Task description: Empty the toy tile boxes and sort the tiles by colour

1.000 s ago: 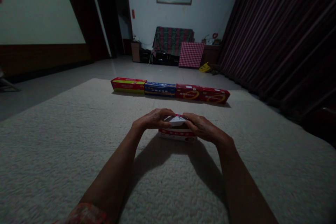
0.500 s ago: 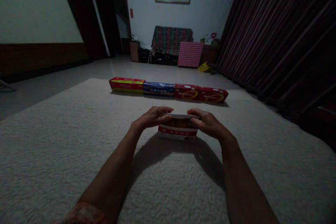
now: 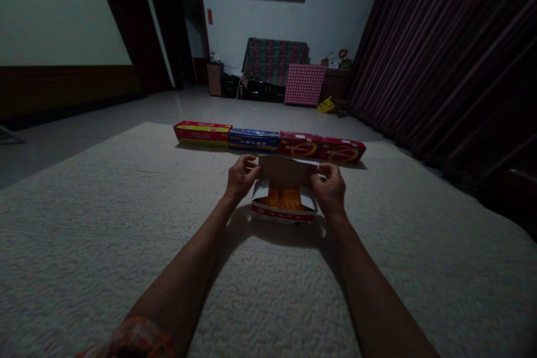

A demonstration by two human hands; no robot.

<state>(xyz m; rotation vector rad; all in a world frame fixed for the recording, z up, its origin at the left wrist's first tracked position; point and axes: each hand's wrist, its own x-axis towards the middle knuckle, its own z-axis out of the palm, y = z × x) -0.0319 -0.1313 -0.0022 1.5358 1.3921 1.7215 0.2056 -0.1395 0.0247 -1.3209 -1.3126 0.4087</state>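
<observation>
A small red and white box [image 3: 284, 216] stands on the pale textured cover, its lid [image 3: 287, 170] raised at the back and a white flap folded out at each side. Orange contents [image 3: 284, 198] show inside; what they are is too dark to tell. My left hand [image 3: 243, 177] pinches the lid's left edge between thumb and fingers. At the right edge of the lid, my right hand [image 3: 329, 184] is closed on it in the same way.
Beyond the open box, a red and yellow-green box [image 3: 203, 134], a blue box [image 3: 254, 141] and two red boxes [image 3: 298, 145] lie end to end. The pale cover [image 3: 146, 207] spreads around them. Behind are tiled floor, draped furniture and dark curtains.
The lid has swung up and back, so the orange contents and side flaps now show. Both hands have risen with it, from resting over the top to gripping its edges.
</observation>
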